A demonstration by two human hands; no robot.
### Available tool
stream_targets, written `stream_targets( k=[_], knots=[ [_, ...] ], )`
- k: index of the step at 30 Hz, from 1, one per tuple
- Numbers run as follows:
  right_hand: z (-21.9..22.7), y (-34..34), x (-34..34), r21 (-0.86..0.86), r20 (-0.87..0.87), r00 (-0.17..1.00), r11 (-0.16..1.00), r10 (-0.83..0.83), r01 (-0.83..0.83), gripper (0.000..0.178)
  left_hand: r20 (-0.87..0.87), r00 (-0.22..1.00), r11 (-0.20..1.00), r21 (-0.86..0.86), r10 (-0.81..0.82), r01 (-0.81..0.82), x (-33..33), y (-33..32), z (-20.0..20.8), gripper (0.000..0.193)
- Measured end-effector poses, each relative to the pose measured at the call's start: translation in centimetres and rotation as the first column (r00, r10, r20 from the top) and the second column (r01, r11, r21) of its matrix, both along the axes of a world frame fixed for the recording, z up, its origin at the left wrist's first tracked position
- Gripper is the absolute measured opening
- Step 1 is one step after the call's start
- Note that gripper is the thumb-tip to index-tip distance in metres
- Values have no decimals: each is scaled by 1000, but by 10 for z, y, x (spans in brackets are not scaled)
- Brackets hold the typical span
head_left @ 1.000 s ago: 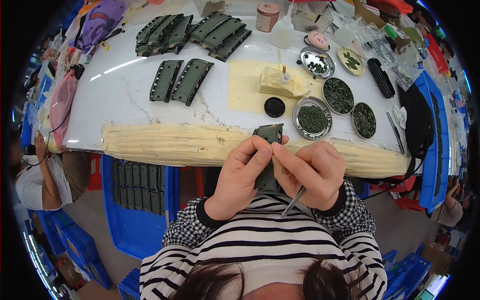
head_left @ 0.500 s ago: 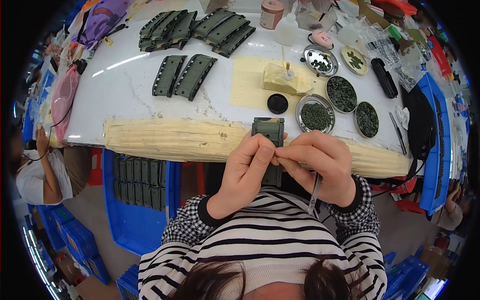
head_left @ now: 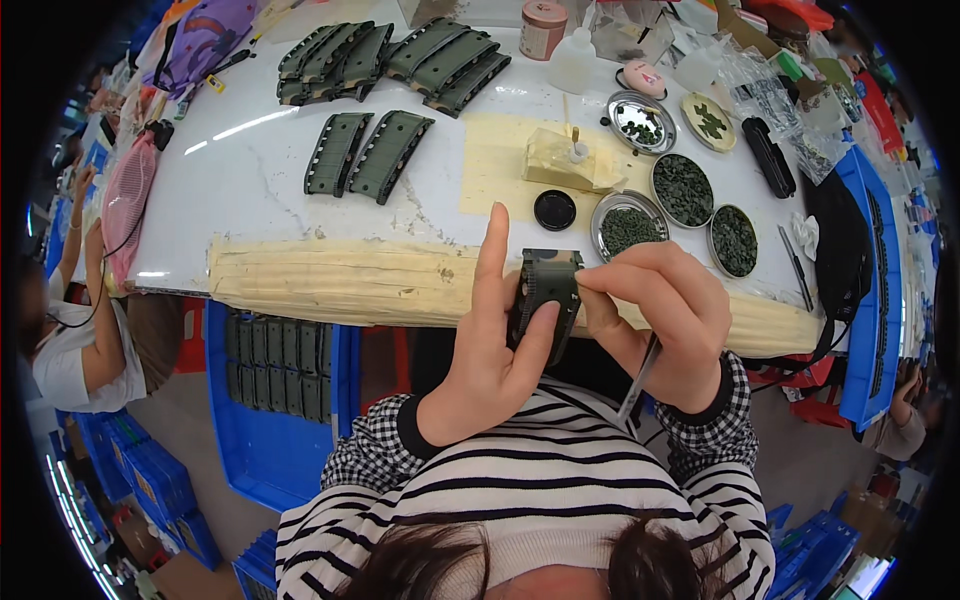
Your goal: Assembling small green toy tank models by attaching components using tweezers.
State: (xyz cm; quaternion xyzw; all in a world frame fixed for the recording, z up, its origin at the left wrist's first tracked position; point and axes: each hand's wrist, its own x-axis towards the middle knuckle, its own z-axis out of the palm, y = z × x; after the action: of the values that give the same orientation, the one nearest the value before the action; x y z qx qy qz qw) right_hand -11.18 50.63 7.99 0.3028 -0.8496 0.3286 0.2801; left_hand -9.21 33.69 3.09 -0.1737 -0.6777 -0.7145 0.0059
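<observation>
Gripped in my left hand [head_left: 485, 350] is a dark green curved plastic part [head_left: 553, 285] with camouflage patches and notched edges. My left thumb presses its face, and the index finger points up and away. On the part's right edge, the pinched thumb and index finger of my right hand [head_left: 665, 315] touch near its upper end; anything tiny between them is hidden. A slim flat metal tool [head_left: 638, 385], perhaps tweezers, is tucked in my right palm, its end slanting down. Two similar curved parts [head_left: 390, 155] lie farther off on the table.
Stacked curved parts [head_left: 445, 60] lie at the back. On the right stand round tins of small green pieces [head_left: 683, 188], a taped yellow block [head_left: 570, 160] and a black cap [head_left: 555, 209]. Yellow padding [head_left: 340, 282] lines the table edge; below left is a blue crate [head_left: 265, 450].
The green part has tilted and shifted slightly right. My left index finger has lifted off and straightened. My right fingers have moved up and right, to the part's edge.
</observation>
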Motion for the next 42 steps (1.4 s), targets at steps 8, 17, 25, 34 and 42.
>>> stream_targets(
  k=[8,17,25,34,42],
  knots=[
    [0,-2,-6,161,-67,997,986,49,-38,27,-245,969,951,-301,0,-77,-2,-5,2,68],
    [-1,-3,-6,183,-61,997,982,53,-41,29,-283,959,920,-376,0,-111,0,-6,2,68],
    [-3,-2,-1,192,-12,998,979,65,-61,30,-289,957,929,-361,-22,-88,-1,-6,-2,71],
    [-4,1,1,243,-40,993,965,112,-100,29,-383,923,921,-374,-43,-112,-1,-7,-2,79],
    [-6,-7,1,-15,30,997,998,64,-63,31,-341,940,974,-213,-6,-71,-4,-5,-4,77]
  ],
)
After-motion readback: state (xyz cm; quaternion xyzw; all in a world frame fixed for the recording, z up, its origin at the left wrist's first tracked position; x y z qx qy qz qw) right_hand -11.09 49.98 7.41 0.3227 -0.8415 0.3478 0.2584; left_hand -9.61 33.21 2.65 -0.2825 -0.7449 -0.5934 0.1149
